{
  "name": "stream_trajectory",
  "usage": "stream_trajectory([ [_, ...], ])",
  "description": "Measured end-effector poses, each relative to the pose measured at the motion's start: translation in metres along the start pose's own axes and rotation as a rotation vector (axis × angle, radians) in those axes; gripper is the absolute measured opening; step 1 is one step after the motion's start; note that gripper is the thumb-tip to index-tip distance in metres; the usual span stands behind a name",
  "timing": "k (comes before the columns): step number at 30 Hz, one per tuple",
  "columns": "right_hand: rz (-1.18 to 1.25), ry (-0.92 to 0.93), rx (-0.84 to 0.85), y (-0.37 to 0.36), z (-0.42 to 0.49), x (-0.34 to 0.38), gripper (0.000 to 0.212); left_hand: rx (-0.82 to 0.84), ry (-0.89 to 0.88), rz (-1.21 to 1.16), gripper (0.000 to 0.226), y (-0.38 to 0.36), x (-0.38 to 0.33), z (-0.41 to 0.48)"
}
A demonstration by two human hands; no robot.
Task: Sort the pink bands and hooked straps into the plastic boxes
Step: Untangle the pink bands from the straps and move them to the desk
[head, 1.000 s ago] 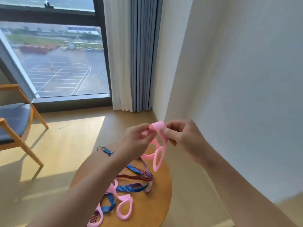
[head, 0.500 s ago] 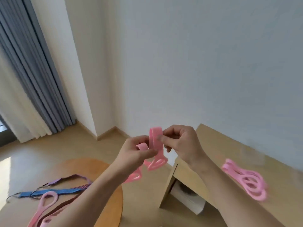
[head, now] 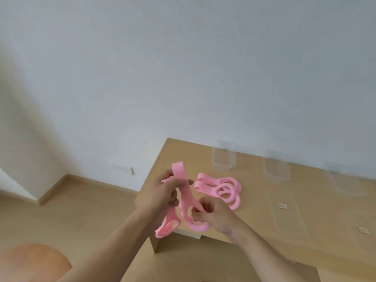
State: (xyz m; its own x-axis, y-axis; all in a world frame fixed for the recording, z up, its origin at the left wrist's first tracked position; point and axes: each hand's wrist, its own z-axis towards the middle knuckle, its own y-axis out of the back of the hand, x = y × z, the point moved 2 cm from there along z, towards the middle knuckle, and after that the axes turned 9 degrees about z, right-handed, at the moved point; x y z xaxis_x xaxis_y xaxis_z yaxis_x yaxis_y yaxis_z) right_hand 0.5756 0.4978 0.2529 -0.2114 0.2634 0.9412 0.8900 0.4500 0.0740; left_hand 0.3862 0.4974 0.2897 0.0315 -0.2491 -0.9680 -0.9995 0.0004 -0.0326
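I hold a folded pink band (head: 186,192) in the air over the near left corner of a wooden desk (head: 254,226). My left hand (head: 160,192) grips its upper folded part. My right hand (head: 211,214) pinches it lower down, near its looped ends, which hang below both hands. A pile of pink bands (head: 221,188) lies on the desk just beyond my hands. Clear plastic boxes stand further back: one (head: 223,157) behind the pile, another (head: 275,168) to its right, and a blurred third (head: 345,182) at the far right.
A flat clear plastic piece (head: 289,212) with small labels lies on the desk to the right. The white wall runs behind the desk. An edge of the round wooden table (head: 30,261) shows at lower left, with wooden floor (head: 81,204) between.
My view has swung right, from the window and round table to the desk. The band travelled along in both hands; my right hand has slid from its top fold down toward the loops.
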Motion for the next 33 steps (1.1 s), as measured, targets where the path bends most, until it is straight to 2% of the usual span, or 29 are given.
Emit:
stream_trajectory([
  [3,0.080,-0.035,-0.094,0.041,0.000,-0.014,0.009,-0.038,0.120,-0.110,0.035,-0.029,0.024,0.040],
  [6,0.138,-0.084,-0.205,0.077,0.004,-0.030,0.009,-0.141,0.269,-0.138,0.004,-0.048,0.049,0.074],
  [8,0.177,-0.125,-0.249,0.097,0.008,-0.043,0.013,-0.209,0.353,-0.111,0.013,-0.056,0.066,0.090],
  [10,0.230,-0.174,-0.286,0.114,0.013,-0.051,0.021,-0.264,0.419,-0.067,0.010,-0.060,0.080,0.097],
  [16,0.302,-0.252,-0.400,0.141,0.035,-0.071,0.020,-0.334,0.548,0.106,0.007,-0.061,0.107,0.108],
  [23,0.021,-0.194,-0.509,0.141,0.059,-0.081,0.010,-0.225,0.538,0.335,0.014,-0.053,0.115,0.127],
  [27,-0.112,-0.254,-0.592,0.137,0.066,-0.079,0.009,-0.200,0.504,0.428,0.019,-0.044,0.106,0.131],
  [29,-0.250,-0.254,-0.691,0.133,0.064,-0.075,0.013,-0.147,0.454,0.377,0.019,-0.043,0.091,0.133],
  [31,-0.366,-0.167,-0.785,0.125,0.063,-0.066,0.024,-0.035,0.410,0.293,0.015,-0.050,0.070,0.135],
  [32,-0.332,-0.115,-0.773,0.120,0.063,-0.060,0.030,0.030,0.391,0.240,0.013,-0.055,0.058,0.137],
  [33,-0.212,-0.074,-0.692,0.112,0.064,-0.053,0.033,0.096,0.374,0.176,0.011,-0.060,0.045,0.138],
])
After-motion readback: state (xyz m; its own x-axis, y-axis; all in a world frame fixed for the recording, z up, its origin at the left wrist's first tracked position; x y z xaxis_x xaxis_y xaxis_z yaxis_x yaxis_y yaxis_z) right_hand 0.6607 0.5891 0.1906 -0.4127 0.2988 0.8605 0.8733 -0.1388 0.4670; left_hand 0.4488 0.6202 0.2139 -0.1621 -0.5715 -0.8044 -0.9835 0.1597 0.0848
